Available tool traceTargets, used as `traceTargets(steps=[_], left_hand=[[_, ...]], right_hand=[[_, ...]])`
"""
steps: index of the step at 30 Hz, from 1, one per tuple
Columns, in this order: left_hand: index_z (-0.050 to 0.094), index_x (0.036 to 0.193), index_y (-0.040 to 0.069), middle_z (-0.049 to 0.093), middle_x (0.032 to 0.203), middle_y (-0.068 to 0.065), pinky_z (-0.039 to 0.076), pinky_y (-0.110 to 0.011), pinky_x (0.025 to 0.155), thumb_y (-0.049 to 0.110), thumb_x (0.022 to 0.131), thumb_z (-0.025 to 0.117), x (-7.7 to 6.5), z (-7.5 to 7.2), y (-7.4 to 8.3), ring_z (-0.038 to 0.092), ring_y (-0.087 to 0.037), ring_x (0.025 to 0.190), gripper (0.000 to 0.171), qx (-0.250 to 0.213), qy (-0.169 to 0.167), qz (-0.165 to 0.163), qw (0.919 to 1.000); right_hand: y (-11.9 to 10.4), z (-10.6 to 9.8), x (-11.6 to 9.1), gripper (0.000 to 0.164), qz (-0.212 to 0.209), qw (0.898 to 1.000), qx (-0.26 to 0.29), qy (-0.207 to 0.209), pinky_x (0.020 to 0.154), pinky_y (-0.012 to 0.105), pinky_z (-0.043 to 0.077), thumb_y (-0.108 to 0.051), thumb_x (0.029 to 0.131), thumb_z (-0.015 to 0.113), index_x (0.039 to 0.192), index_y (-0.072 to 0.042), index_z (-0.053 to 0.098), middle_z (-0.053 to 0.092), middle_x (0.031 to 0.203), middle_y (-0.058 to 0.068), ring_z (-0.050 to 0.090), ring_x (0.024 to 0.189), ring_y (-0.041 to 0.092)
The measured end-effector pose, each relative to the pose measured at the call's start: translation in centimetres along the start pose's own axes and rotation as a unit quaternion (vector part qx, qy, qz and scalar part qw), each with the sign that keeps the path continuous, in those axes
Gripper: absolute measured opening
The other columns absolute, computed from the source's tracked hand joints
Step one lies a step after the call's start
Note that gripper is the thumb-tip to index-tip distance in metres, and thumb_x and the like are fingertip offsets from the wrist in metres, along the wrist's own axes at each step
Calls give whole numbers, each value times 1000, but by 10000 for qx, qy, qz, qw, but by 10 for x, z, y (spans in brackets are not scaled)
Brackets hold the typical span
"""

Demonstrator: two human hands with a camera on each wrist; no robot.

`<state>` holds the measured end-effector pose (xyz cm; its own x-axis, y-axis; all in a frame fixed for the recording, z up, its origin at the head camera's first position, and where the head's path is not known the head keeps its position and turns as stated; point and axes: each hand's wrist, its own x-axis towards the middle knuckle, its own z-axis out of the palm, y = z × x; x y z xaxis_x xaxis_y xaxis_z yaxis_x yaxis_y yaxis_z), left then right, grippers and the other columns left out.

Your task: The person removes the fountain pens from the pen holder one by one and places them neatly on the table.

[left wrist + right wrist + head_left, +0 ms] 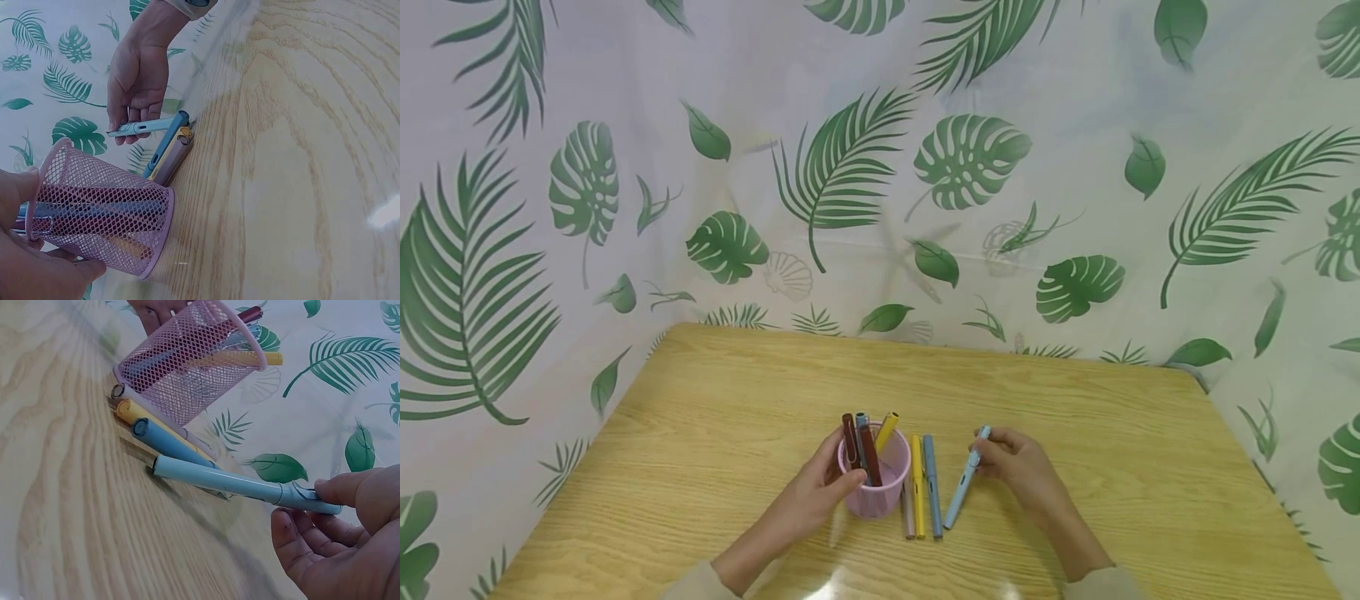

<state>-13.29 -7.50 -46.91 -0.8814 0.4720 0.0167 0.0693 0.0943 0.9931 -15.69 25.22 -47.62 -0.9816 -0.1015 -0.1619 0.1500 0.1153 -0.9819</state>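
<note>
My left hand (808,492) holds the pink mesh pen cup (872,503) by its side, thumb at the rim. Inside stand two dark red pens (869,457), a blue pen and a yellow pen (887,430). In my right hand (1028,477) a light blue pen (962,493) is pinched near its cap end. Its other end points down toward the table, as the right wrist view (219,481) also shows. Between cup and right hand, a blue pen (932,492), a yellow pen (918,498) and a greyish-mauve pen (118,391) lie side by side.
The wooden table (760,375) spreads around both hands. A white cloth with green leaves (865,250) hangs behind the table and along its sides.
</note>
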Motion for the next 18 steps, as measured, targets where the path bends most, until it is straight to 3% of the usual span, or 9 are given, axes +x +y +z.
traceTargets(steps=[9, 18], left_hand=[[8, 165, 3, 19, 165, -30, 27, -55, 122, 26, 109, 54, 0, 0, 1, 29, -46, 149, 76, 40, -11, -39, 10000], [8, 165, 4, 18, 165, -31, 27, -54, 121, 25, 109, 55, 0, 1, 1, 29, -46, 149, 76, -4, 2, -43, 10000]], right_hand=[[2, 9, 2, 35, -22, 9981, -480, 377, 77, 30, 62, -10, 105, 61, 128, 15, 57, 68, 97, 12, 66, 87, 20], [6, 19, 4, 41, 34, 9920, -1089, 638, 65, 29, 60, -9, 101, 66, 132, 15, 56, 71, 92, 12, 66, 77, 23]])
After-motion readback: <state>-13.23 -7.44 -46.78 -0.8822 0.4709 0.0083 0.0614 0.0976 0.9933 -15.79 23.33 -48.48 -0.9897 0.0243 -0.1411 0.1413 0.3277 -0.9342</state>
